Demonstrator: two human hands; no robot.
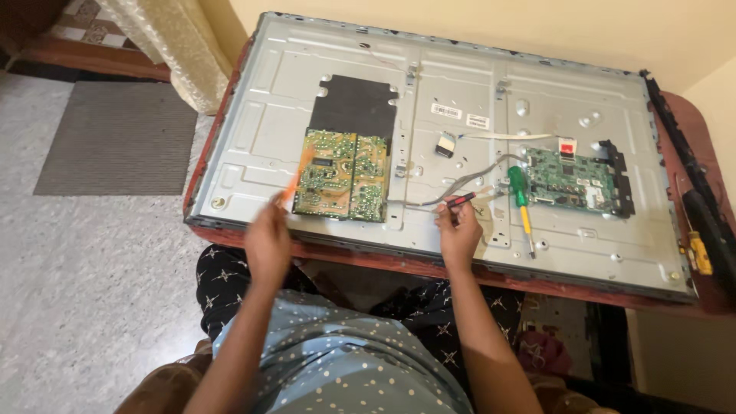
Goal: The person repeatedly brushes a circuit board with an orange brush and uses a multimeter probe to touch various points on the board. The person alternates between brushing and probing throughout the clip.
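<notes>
A flat-screen television lies face down on a table, its grey metal back panel (452, 100) bare. My left hand (267, 239) holds an orange brush (297, 175), blurred, against the left edge of a green power board (342, 175). My right hand (458, 228) grips a small red-and-black tool (461, 199) near grey wires (475, 182) that run toward a second green board (571, 181) on the right. A green-handled screwdriver (521, 201) lies loose on the panel between my right hand and that board.
A black plastic sheet (354, 106) sits above the power board. A yellow-handled tool (696, 251) and black frame strips (690, 161) lie at the table's right edge. A grey mat (115, 138) covers the floor at left. My lap is under the red table edge (368, 259).
</notes>
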